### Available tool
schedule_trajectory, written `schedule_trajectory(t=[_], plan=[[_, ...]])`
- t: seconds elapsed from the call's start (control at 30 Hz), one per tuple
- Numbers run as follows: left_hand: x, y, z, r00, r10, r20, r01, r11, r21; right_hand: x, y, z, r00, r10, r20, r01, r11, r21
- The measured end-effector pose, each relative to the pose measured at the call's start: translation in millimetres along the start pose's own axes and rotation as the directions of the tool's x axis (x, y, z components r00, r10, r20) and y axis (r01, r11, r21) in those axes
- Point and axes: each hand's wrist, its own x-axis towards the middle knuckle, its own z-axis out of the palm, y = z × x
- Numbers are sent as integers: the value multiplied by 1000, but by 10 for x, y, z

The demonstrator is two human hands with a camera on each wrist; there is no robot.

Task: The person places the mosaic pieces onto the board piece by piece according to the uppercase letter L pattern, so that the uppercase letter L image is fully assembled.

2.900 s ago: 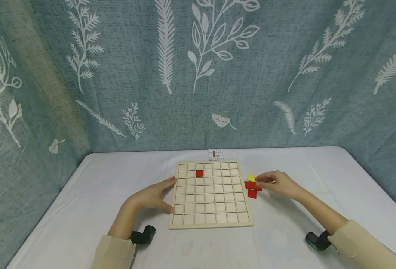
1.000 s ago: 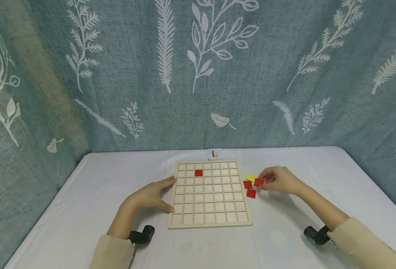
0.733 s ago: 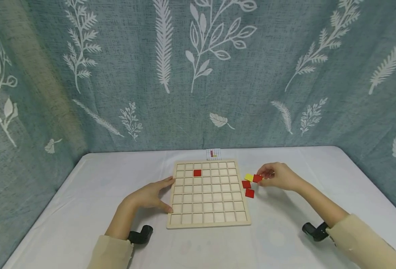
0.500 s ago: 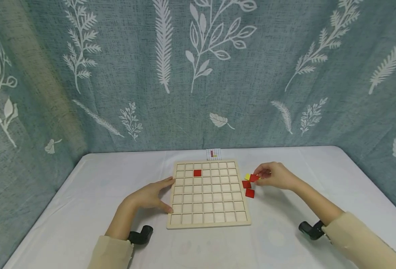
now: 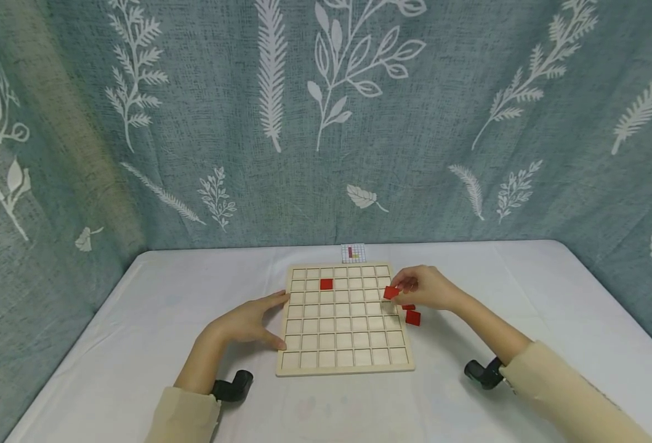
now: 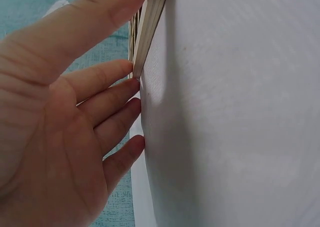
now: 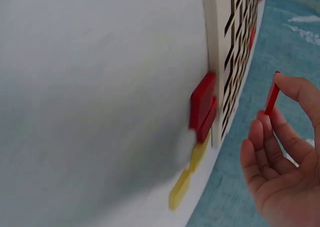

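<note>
A red square tile (image 5: 391, 292) is pinched between the thumb and fingers of my right hand (image 5: 428, 288), held up over the right edge of the wooden grid board (image 5: 337, 326). In the right wrist view this red tile (image 7: 272, 96) appears edge-on at the fingertips. My left hand (image 5: 248, 321) rests against the board's left side, thumb and fingers spread. From the left wrist, those fingers (image 6: 107, 99) look nearly straight beside the board's edge (image 6: 152, 32). Another red tile (image 5: 326, 283) lies in a cell of the second row from the far side.
Right of the board lie two loose red tiles (image 7: 202, 101), one partly behind my right hand in the head view. Yellow tiles (image 7: 180, 189) lie beyond them. A small printed grid card (image 5: 353, 253) sits behind the board on the white-covered table (image 5: 165, 307).
My right hand took a red tile from the loose pile, lifted it and moved left with it, to over the board's right edge. The left hand stayed at the board.
</note>
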Motion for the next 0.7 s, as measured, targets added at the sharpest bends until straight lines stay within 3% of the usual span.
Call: schedule_trajectory(t=[0.33,0.57,0.7], plan=[[-13,7,10,1000,5,7,-5,1000,-4,232,-240,167,999,-18,28,16,998,59],[-32,16,4,1000,-15,4,15,1000,-2,423,-415,279,997,-67,34,65,996,61],[-24,14,1,1000,-6,12,6,1000,2,514,-462,353,997,-58,42,56,997,52]])
